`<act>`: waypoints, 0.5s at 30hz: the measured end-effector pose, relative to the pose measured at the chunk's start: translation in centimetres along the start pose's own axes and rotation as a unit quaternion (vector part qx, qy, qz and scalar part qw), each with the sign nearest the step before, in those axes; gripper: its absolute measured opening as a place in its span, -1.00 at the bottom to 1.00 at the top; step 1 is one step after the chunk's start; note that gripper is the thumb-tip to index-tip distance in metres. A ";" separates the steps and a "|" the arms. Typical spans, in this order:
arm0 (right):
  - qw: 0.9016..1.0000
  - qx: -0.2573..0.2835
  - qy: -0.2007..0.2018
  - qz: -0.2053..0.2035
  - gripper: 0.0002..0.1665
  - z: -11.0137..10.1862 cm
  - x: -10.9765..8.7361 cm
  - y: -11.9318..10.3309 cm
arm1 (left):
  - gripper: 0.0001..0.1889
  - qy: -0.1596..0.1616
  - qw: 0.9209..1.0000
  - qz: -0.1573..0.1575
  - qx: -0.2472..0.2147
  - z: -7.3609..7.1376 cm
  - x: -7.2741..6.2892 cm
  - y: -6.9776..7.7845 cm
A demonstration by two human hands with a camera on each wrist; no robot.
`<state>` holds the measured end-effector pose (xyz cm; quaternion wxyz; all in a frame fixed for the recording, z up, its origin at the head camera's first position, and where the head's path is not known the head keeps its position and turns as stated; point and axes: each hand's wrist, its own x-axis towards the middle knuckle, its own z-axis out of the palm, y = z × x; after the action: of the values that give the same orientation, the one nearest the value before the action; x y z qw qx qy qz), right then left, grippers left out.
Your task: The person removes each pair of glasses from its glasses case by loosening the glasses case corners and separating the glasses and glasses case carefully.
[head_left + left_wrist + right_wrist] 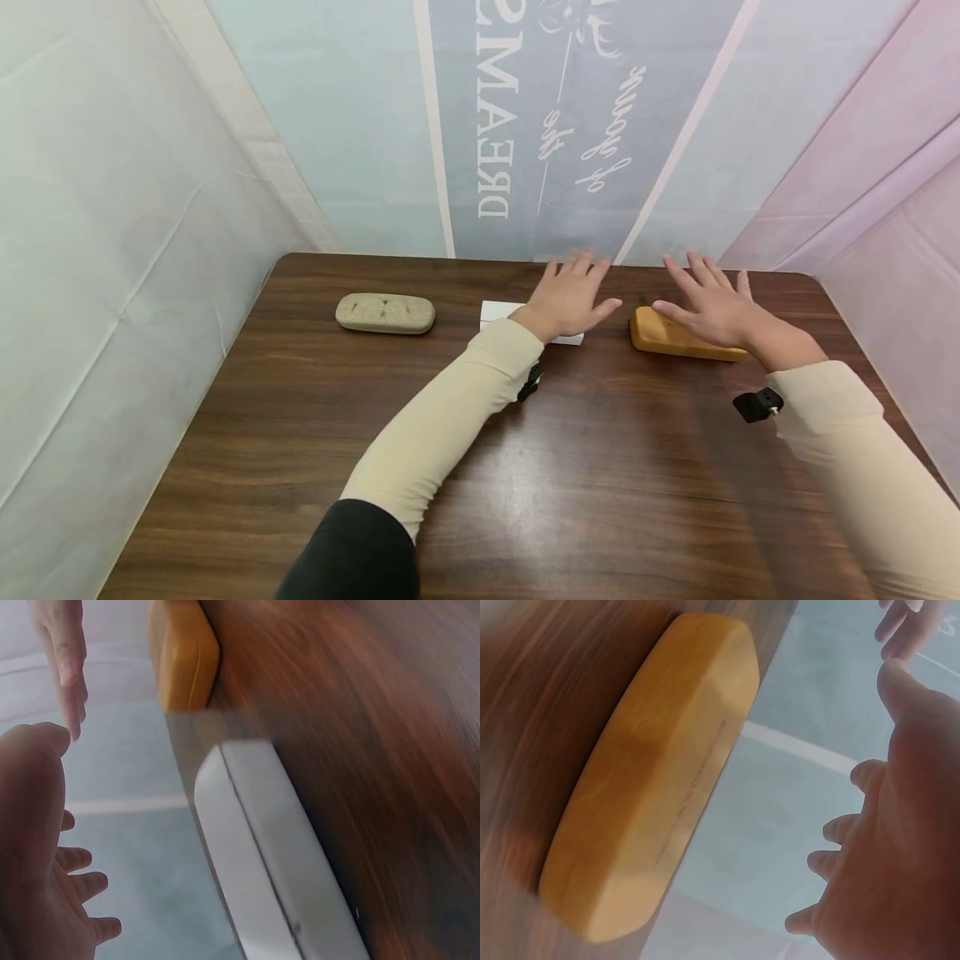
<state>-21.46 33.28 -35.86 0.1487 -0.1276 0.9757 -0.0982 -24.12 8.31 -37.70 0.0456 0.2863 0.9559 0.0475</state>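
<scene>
Three elongated cases lie in a row along the far side of the wooden table. Over the white case (497, 311) in the middle, my left hand (567, 296) is held with fingers spread, hiding part of it in the head view. The left wrist view shows a dark seam along this white case (262, 847). My right hand (708, 304), fingers also spread, hovers over the mustard-yellow case (660, 333). Faint lettering runs along the side of that yellow case (649, 780) in the right wrist view. Neither hand holds anything. A beige case (386, 313) with small dimples lies at the left.
The brown wooden table (300, 442) meets a hanging backdrop (375, 150) with printed lettering at its far edge. Pale cloth (112, 250) hangs on the left, pinkish cloth (900, 208) on the right. Small black devices (757, 405) are worn at both wrists.
</scene>
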 end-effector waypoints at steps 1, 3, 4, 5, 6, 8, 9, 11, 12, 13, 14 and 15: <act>1.000 0.002 -0.001 0.002 0.05 0.0 -0.2 0.2 | -0.22 -0.003 1.000 0.002 0.000 0.1 0.2 0.4; 1.000 0.006 -0.005 0.006 0.05 0.0 -0.5 0.7 | -0.22 -0.009 1.000 0.004 0.000 0.3 0.4 1.2; 1.000 0.008 -0.007 0.008 0.05 0.0 -0.6 0.9 | -0.23 -0.013 1.000 0.006 0.000 0.5 0.6 1.6; 1.000 0.009 -0.008 0.010 0.05 0.0 -0.8 1.0 | -0.23 -0.018 1.000 0.008 -0.001 0.7 0.7 2.0; 1.000 0.010 -0.009 0.011 0.05 0.0 -1.0 1.2 | -0.23 -0.022 1.000 0.009 -0.001 0.8 0.8 2.4; 1.000 0.011 -0.009 0.012 0.05 0.2 -1.3 1.5 | -0.23 -0.029 1.000 0.010 -0.001 1.1 0.9 3.0; 1.000 0.011 -0.010 0.013 0.05 0.2 -1.4 1.7 | -0.23 -0.032 0.999 0.011 -0.001 1.2 0.9 3.3; 1.000 0.011 -0.008 0.014 0.05 0.4 -1.8 2.1 | -0.22 -0.034 0.999 0.014 -0.002 1.4 1.1 3.7; 1.000 0.012 -0.007 0.015 0.05 0.6 -2.0 2.2 | -0.23 -0.035 0.999 0.014 -0.003 1.6 1.2 4.0; 1.000 0.013 -0.006 0.015 0.05 0.7 -2.1 2.4 | -0.22 -0.037 0.999 0.014 -0.005 1.7 1.2 4.2; 1.000 0.015 -0.005 0.015 0.05 0.9 -2.3 2.6 | -0.22 -0.040 0.999 0.014 -0.005 1.8 1.3 4.4; 1.000 0.017 -0.005 0.015 0.05 1.0 -2.5 2.8 | -0.22 -0.041 0.999 0.015 -0.008 2.0 1.4 4.6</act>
<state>-19.45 36.50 -36.83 0.1573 -0.1106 0.9749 -0.1121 -22.58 13.04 -39.25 0.0867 0.3019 0.9484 0.0437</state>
